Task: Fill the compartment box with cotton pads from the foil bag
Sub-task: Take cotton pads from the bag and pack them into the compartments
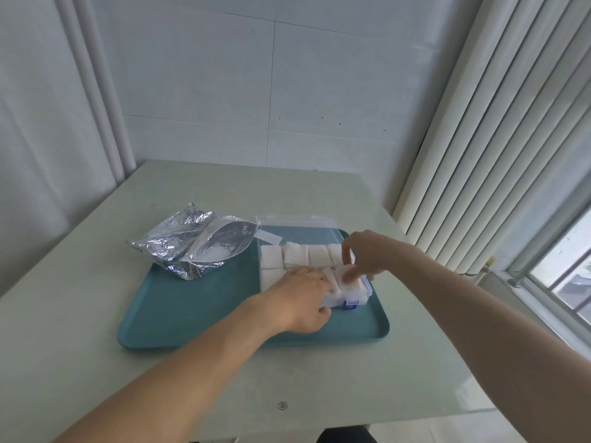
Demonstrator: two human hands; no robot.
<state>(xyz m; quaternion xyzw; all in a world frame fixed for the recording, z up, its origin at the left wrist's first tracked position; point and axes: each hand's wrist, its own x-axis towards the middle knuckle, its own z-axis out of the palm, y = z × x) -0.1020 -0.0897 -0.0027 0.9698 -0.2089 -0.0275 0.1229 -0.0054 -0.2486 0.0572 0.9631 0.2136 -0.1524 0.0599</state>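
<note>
A clear compartment box (360, 294) with blue latches and a raised lid (297, 223) sits on the right half of a teal tray (179, 311). White cotton pads (295, 255) fill its back row. My left hand (299, 298) lies over the box's front left part, fingers on the pads there and thumb against the front wall. My right hand (364, 255) reaches in from the right, and its fingertips press a pad (347, 276) into a front right compartment. The open silver foil bag (195, 243) lies at the tray's back left, with white pads visible inside.
The tray rests on a pale table (96, 346) set into a tiled corner. Vertical blinds (479, 155) and a window sill run along the right side. The tray's front left part holds nothing.
</note>
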